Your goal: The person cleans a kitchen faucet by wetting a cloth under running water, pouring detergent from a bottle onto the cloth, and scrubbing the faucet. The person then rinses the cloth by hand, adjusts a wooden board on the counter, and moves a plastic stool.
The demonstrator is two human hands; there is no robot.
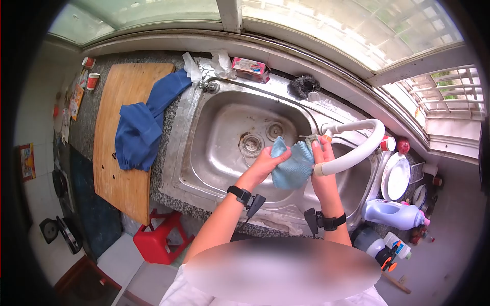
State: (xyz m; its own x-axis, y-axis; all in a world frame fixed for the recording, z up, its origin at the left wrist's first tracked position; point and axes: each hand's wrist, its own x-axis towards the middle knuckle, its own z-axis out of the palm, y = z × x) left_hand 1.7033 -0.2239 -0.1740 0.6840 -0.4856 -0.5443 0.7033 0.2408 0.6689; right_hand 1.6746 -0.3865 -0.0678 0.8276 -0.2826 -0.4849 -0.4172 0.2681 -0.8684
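Note:
A light blue cloth (pixel 292 166) hangs between my two hands over the steel double sink (pixel 219 120). My left hand (pixel 270 162) pinches the cloth's left edge between thumb and fingers. At its right side my right hand (pixel 322 160) grips the cloth, with the fingers up beside the end of the white faucet hose (pixel 352 155). A small greenish-grey bunched piece (pixel 310 138) shows at the cloth's top, near my right fingertips. Black straps with small devices are on both wrists.
Left of the sink, a blue garment (pixel 140 130) lies on a wooden board (pixel 109 148). A pink box (pixel 250 69) and black scourer (pixel 304 85) sit behind the sink. On the right are a white plate (pixel 396 177) and a lilac bottle (pixel 390 213). A red stool (pixel 155 239) stands below.

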